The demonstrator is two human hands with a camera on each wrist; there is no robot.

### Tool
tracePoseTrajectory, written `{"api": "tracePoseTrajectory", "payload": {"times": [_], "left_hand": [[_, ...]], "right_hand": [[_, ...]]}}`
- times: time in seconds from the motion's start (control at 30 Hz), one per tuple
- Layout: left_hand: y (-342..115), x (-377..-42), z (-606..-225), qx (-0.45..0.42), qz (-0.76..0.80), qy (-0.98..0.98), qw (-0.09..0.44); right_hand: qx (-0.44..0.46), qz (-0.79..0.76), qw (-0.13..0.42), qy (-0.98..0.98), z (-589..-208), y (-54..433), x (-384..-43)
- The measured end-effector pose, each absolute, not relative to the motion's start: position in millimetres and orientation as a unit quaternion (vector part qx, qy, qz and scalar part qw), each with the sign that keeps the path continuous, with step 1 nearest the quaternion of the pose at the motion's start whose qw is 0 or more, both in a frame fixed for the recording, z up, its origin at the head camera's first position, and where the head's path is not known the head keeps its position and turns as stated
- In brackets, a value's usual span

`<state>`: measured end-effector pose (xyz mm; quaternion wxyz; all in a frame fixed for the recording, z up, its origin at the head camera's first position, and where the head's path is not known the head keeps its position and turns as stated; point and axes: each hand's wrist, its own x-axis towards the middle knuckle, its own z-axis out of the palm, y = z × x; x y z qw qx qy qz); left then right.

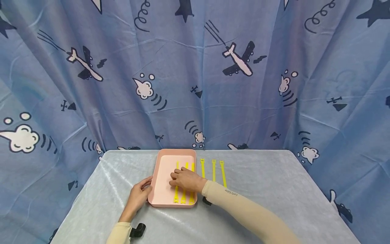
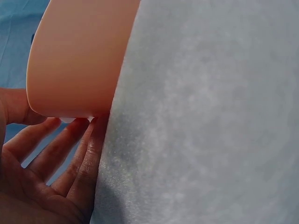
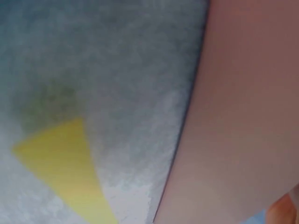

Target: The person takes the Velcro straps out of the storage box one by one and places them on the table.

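A pink tray (image 1: 163, 200) lies on the table, holding several yellow cable ties (image 1: 183, 196) side by side towards its right. At the tray's left side, my left hand (image 1: 137, 196) holds the edge; the left wrist view has its thumb (image 2: 18, 106) at the rim and its fingers (image 2: 86, 168) against the wall and underside. Inside the tray, my right hand (image 1: 187, 179) is low over the cable ties with bent fingers, close to the leftmost one. The hand covers the ties' middles, and whether it pinches one is hidden.
Three more yellow cable ties (image 1: 214, 169) lie to the tray's right, partly behind the right forearm. One tie (image 3: 65, 168) shows blurred beside the tray wall (image 3: 233, 116) in the right wrist view. A grey cloth (image 1: 274, 189) covers the table; a blue patterned curtain (image 1: 170, 57) hangs behind.
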<state>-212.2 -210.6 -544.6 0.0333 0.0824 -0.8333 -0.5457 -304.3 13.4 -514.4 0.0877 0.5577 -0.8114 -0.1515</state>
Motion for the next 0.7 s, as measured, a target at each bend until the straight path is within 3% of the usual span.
{"api": "tracePoseTrajectory", "payload": {"times": [0.7], "left_hand": [[-210.2,-211.6,-545.7,0.087,-0.549,-0.831,0.033]], "right_hand": [[0.536,-0.063,0.175,-0.823,-490.3,27.4,-296.8]]}}
